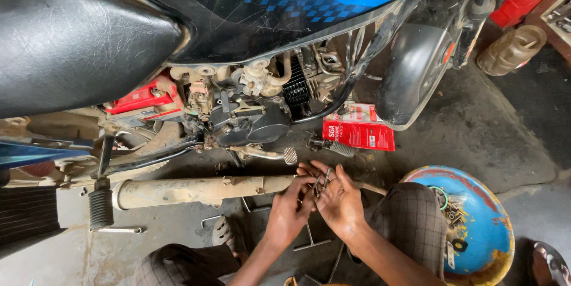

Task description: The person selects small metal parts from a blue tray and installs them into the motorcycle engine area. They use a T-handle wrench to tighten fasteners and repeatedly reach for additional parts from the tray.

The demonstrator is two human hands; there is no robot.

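seat (65, 30): black, matt, grained vinyl look
tank (267, 6): glossy black and blue paint
exhaust (196, 191): dull, dusty, rusted metal
bolts (322, 180): small grey metal
bowl (485, 226): chipped blue paint, rusty rim
floor (476, 131): rough, stained concrete

One flat rectangular red carton (359, 133) with white panels lies on the floor beneath the motorcycle engine, beside the front mudguard.
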